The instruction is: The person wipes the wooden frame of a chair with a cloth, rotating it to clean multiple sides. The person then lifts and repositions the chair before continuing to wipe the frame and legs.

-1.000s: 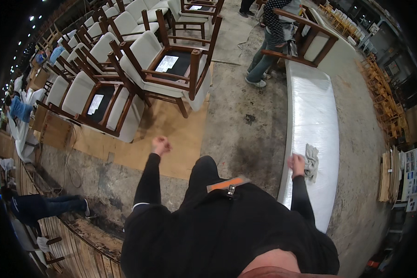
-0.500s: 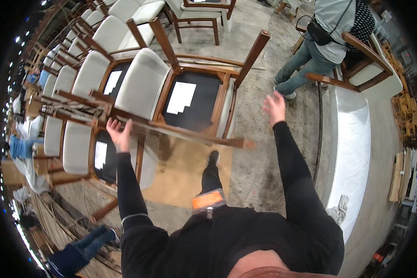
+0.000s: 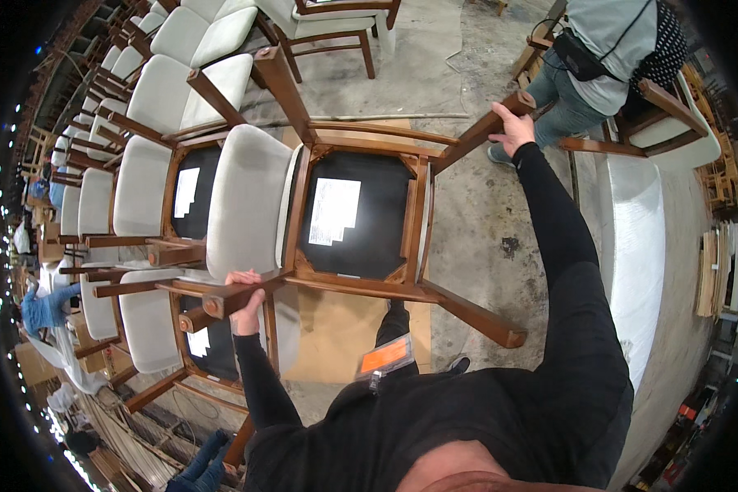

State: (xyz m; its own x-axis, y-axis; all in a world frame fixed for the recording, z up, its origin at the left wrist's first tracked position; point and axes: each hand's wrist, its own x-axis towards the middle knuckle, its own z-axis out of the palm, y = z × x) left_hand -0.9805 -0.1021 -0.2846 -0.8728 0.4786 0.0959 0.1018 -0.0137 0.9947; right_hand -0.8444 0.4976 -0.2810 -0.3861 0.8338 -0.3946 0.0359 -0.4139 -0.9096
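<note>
A wooden chair [image 3: 381, 246] with a pale upholstered back [image 3: 250, 201] is tipped over in front of me. Its black underside faces me, with a white label sheet [image 3: 334, 211] on it. Near the end of the upper right leg, my right hand [image 3: 514, 131] is closed round the wood. Low on the left, my left hand [image 3: 246, 305] wraps round a wooden post of the chair by the lower end of its back; part of the fingers is hidden. Another leg [image 3: 480, 316] sticks out at the lower right, with no hand on it.
Rows of similar tipped chairs [image 3: 143, 184] crowd the left, close to my left hand. A brown cardboard sheet [image 3: 324, 344] lies on the floor. At right, a person [image 3: 586, 74] stands beside another chair [image 3: 672, 135] and a long plastic-wrapped bundle [image 3: 631, 254].
Both hands have gone from open and empty to gripping the chair. My right hand moved up and right onto a leg; my left moved down slightly. The chair has turned and its underside faces me more squarely.
</note>
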